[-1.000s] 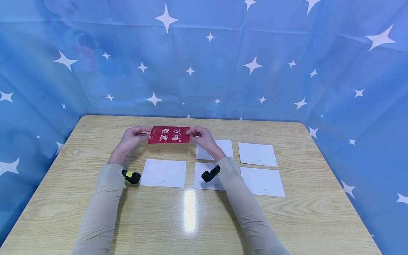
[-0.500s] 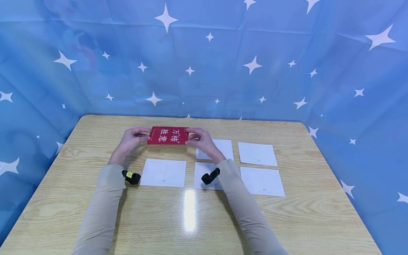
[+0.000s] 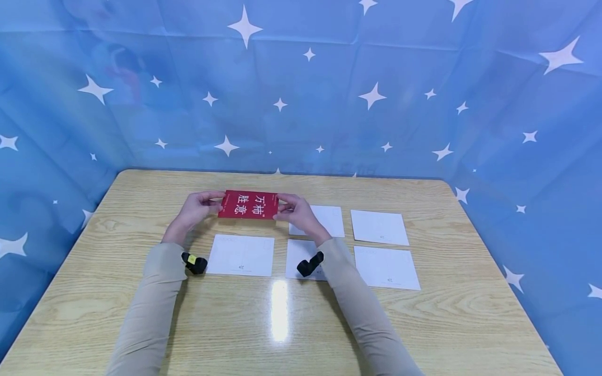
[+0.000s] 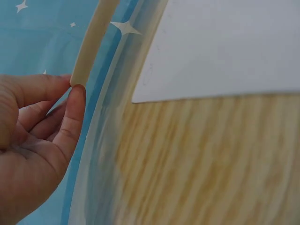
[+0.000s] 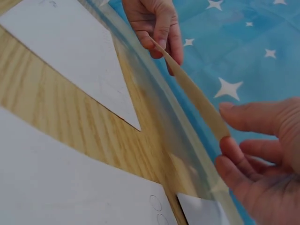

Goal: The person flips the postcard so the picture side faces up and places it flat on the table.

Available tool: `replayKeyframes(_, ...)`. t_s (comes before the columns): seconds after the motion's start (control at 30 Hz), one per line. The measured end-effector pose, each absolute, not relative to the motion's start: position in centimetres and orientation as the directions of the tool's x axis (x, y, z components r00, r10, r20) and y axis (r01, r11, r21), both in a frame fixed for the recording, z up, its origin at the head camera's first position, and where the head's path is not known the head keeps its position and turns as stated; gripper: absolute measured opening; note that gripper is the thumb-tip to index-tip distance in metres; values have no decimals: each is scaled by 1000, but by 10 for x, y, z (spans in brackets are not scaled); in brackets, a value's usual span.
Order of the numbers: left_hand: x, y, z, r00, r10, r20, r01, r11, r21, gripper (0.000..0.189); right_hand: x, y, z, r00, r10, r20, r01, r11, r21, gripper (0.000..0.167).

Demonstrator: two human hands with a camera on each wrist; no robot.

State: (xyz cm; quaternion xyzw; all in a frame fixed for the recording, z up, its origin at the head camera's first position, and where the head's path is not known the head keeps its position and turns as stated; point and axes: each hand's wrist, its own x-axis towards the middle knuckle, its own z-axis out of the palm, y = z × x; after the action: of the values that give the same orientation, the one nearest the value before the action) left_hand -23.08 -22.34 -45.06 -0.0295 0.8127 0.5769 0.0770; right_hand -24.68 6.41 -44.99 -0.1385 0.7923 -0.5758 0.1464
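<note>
A red postcard [image 3: 249, 204] with large white Chinese characters is held up above the far left part of the table, its lettered face showing in the head view. My left hand [image 3: 192, 213] pinches its left edge between thumb and fingers. At the opposite short edge, the thumb and fingers of my right hand [image 3: 297, 213] grip it. Both wrist views show the card nearly edge-on, as a thin pale strip [image 4: 91, 47] by the left fingers and a tan underside [image 5: 199, 101] stretching between the two hands.
Several white postcards lie blank side up on the wooden table [image 3: 226, 324]: one [image 3: 241, 255] nearest the left wrist, others [image 3: 380, 227] in two rows at the right. My right hand and forearm partly cover two of them. A blue star-patterned curtain [image 3: 291, 83] stands behind the table.
Both hands have lowered the red postcard slightly toward me, and its face now shows a little taller. The right fingers have shifted a bit on its edge. The white postcards stay put.
</note>
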Motion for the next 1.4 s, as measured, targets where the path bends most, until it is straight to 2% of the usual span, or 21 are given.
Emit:
replayKeyframes(0.6,-232,-218,-457,-980,106,-168,-96,486,869,46,-242,58,-452,-907,-392,-150,-33,423,-906,60)
replayKeyframes(0.83,-232,-216,-455,-981,143,-128,-27,560,828,47,-242,54,-450,-907,-382,-178,-33,485,-874,61)
replayKeyframes(0.93,-231,-214,-454,-982,147,-121,-9,598,801,47,-243,52,-450,-908,-385,-167,-76,542,-837,59)
replayKeyframes(1.13,-230,-208,-450,-987,139,-84,32,671,741,46,-241,47,-451,-894,-441,-79,-261,655,-709,47)
replayKeyframes(1.4,-227,-200,-446,-987,151,-54,84,775,626,44,-238,42,-447,-897,-428,-107,-261,710,-654,53)
